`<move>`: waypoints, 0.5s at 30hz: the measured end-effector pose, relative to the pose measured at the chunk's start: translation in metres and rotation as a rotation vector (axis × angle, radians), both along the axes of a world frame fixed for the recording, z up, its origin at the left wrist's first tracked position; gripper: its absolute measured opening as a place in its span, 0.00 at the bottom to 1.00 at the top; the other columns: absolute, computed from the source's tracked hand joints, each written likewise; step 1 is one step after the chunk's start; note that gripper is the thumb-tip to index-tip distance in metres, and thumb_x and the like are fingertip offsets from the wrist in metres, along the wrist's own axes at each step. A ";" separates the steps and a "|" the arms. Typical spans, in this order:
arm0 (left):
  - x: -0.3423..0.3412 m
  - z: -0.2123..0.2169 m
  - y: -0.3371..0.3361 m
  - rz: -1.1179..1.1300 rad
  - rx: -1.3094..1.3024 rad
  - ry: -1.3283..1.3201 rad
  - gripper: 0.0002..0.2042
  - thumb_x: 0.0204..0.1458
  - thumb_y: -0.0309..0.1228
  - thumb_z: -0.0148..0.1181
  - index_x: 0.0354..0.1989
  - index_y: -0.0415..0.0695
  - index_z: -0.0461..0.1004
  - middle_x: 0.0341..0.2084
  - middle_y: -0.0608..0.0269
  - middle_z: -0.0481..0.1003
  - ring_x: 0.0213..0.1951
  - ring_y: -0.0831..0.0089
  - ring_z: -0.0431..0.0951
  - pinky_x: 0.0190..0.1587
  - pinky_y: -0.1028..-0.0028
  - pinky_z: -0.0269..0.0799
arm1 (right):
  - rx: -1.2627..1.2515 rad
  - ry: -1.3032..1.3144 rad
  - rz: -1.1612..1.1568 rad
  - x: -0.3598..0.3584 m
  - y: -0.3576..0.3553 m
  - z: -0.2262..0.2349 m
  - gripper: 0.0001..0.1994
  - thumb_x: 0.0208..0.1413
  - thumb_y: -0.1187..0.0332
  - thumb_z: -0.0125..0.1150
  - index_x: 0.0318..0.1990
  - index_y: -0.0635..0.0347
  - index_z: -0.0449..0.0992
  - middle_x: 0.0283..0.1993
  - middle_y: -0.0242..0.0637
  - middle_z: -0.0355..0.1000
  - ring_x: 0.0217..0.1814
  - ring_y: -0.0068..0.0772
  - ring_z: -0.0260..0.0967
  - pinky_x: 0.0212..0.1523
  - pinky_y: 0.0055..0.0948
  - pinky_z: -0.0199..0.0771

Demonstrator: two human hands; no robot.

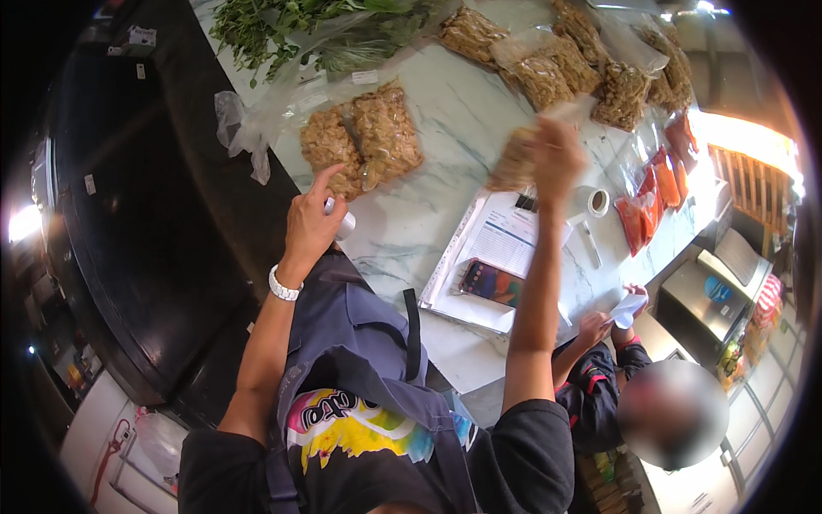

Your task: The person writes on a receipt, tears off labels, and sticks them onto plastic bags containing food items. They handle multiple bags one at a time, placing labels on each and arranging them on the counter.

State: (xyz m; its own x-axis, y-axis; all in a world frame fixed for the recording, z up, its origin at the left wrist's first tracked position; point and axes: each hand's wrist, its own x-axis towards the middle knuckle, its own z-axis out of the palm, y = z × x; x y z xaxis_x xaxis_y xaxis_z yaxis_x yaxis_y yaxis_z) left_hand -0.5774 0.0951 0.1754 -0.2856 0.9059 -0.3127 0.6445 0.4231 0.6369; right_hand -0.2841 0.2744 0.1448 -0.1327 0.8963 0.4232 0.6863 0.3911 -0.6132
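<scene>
My right hand [556, 154], blurred by motion, grips the top of a clear plastic bag of light-brown dry food [512, 161] and holds it over the table beside the clipboard. In the curled fingers of my left hand [312, 221] is a small white roll-like thing [346, 226], partly hidden by the fingers. The left index finger stretches to the near edge of two filled clear bags of brown flaky food [384, 137] lying side by side. A white bracelet circles my left wrist.
Leafy greens [282, 34] lie at the back left. Several brown-food bags [548, 68] and red-orange bags [651, 197] line the far and right sides. A clipboard with papers [497, 231], phone [491, 283], tape roll [592, 201] and pen [592, 244] sit nearer. At right, another person holds paper [628, 310].
</scene>
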 end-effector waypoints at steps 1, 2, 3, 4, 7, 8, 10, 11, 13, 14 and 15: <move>0.003 -0.001 0.001 -0.007 0.009 -0.003 0.21 0.50 0.28 0.54 0.55 0.48 0.68 0.15 0.54 0.71 0.19 0.56 0.72 0.27 0.62 0.66 | -0.031 -0.021 0.057 -0.028 -0.009 -0.017 0.07 0.50 0.77 0.60 0.36 0.54 0.79 0.30 0.33 0.76 0.29 0.28 0.75 0.30 0.27 0.73; 0.006 -0.003 0.003 -0.010 0.020 -0.004 0.20 0.50 0.28 0.54 0.55 0.48 0.68 0.15 0.54 0.71 0.19 0.56 0.72 0.27 0.62 0.66 | 0.032 -0.165 0.134 -0.062 -0.016 -0.025 0.04 0.50 0.75 0.59 0.32 0.53 0.77 0.28 0.34 0.74 0.27 0.32 0.73 0.29 0.30 0.72; 0.007 -0.001 0.003 -0.012 0.018 -0.004 0.20 0.50 0.28 0.54 0.55 0.48 0.68 0.15 0.54 0.70 0.19 0.57 0.71 0.27 0.62 0.65 | -0.044 -0.007 0.207 -0.093 -0.023 -0.033 0.02 0.52 0.72 0.59 0.29 0.57 0.75 0.25 0.37 0.72 0.26 0.37 0.71 0.29 0.34 0.71; 0.008 0.000 0.003 -0.019 0.014 -0.006 0.20 0.50 0.28 0.54 0.54 0.48 0.69 0.15 0.54 0.70 0.18 0.57 0.71 0.27 0.62 0.65 | -0.125 -0.039 0.191 -0.117 -0.026 -0.039 0.04 0.53 0.70 0.58 0.29 0.58 0.74 0.25 0.38 0.72 0.27 0.38 0.72 0.30 0.35 0.72; 0.006 0.004 -0.001 -0.013 0.007 0.005 0.20 0.50 0.27 0.55 0.54 0.47 0.69 0.14 0.54 0.68 0.18 0.58 0.71 0.26 0.62 0.64 | -0.196 -0.025 0.073 -0.165 -0.012 -0.062 0.08 0.56 0.66 0.57 0.32 0.62 0.76 0.24 0.41 0.72 0.27 0.41 0.72 0.32 0.37 0.72; 0.005 0.005 -0.002 -0.011 0.006 0.009 0.20 0.50 0.27 0.55 0.54 0.47 0.69 0.13 0.55 0.68 0.17 0.58 0.70 0.26 0.62 0.64 | -0.191 -0.005 0.018 -0.171 -0.010 -0.067 0.09 0.56 0.65 0.57 0.33 0.63 0.77 0.24 0.42 0.72 0.26 0.42 0.72 0.32 0.37 0.72; 0.000 0.003 -0.005 -0.002 0.002 0.016 0.20 0.50 0.26 0.55 0.54 0.47 0.69 0.13 0.55 0.67 0.17 0.59 0.70 0.25 0.63 0.64 | -0.252 0.105 0.038 -0.173 -0.006 -0.064 0.10 0.56 0.65 0.57 0.38 0.62 0.77 0.25 0.44 0.73 0.27 0.45 0.72 0.32 0.40 0.72; -0.002 0.002 -0.007 0.012 0.005 0.015 0.20 0.50 0.26 0.55 0.54 0.47 0.69 0.13 0.55 0.67 0.17 0.60 0.70 0.25 0.63 0.64 | -0.280 0.154 0.058 -0.173 -0.002 -0.056 0.11 0.55 0.65 0.57 0.40 0.62 0.77 0.26 0.44 0.73 0.28 0.47 0.72 0.33 0.42 0.72; -0.006 0.002 -0.008 0.024 -0.018 0.011 0.21 0.50 0.27 0.55 0.55 0.47 0.69 0.13 0.55 0.68 0.18 0.59 0.71 0.26 0.63 0.64 | -0.410 0.179 0.084 -0.159 -0.001 -0.039 0.13 0.54 0.64 0.59 0.43 0.60 0.77 0.34 0.45 0.74 0.35 0.47 0.72 0.40 0.42 0.71; -0.007 0.001 -0.008 0.029 -0.028 0.007 0.21 0.50 0.27 0.55 0.55 0.47 0.69 0.14 0.55 0.68 0.18 0.59 0.71 0.26 0.63 0.65 | -0.474 0.188 0.095 -0.155 -0.001 -0.035 0.14 0.53 0.64 0.59 0.45 0.59 0.77 0.38 0.45 0.75 0.39 0.46 0.73 0.43 0.42 0.71; -0.007 -0.001 -0.007 0.030 -0.023 0.007 0.21 0.50 0.27 0.55 0.55 0.48 0.68 0.14 0.55 0.69 0.18 0.58 0.72 0.26 0.62 0.66 | -0.332 0.028 0.179 -0.156 0.000 -0.038 0.15 0.52 0.65 0.59 0.47 0.57 0.77 0.43 0.45 0.73 0.45 0.45 0.70 0.48 0.42 0.68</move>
State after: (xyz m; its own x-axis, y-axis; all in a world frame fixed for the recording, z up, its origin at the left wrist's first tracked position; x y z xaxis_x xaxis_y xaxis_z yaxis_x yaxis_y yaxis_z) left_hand -0.5843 0.0881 0.1740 -0.3148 0.8896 -0.3309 0.6361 0.4565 0.6221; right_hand -0.4401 0.2747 0.1070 -0.2923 0.9489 0.1190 0.6062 0.2801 -0.7443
